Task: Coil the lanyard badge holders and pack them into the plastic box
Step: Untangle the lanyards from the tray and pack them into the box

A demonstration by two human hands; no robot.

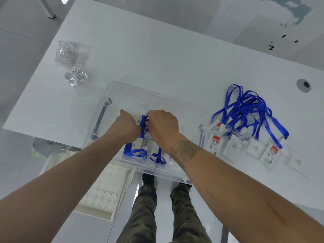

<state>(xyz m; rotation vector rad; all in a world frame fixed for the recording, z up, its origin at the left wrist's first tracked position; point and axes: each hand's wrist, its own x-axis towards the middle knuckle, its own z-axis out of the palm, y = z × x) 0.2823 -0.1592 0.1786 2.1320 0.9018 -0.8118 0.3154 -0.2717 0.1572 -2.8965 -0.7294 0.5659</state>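
- Lanyard badge holder [144, 126] sat pinched between left hand [128, 126] and right hand [163, 124] over the clear plastic box [157, 97].
- Box held a few blue loops.
- Tangled pile of badge holders [245, 127] lay unpacked beside it.

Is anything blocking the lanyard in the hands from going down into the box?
Nothing visible does. Both the left hand and right hand hold the lanyard over the open box, which has no lid on. Blue loops already lie at its near end, leaving the far part free.
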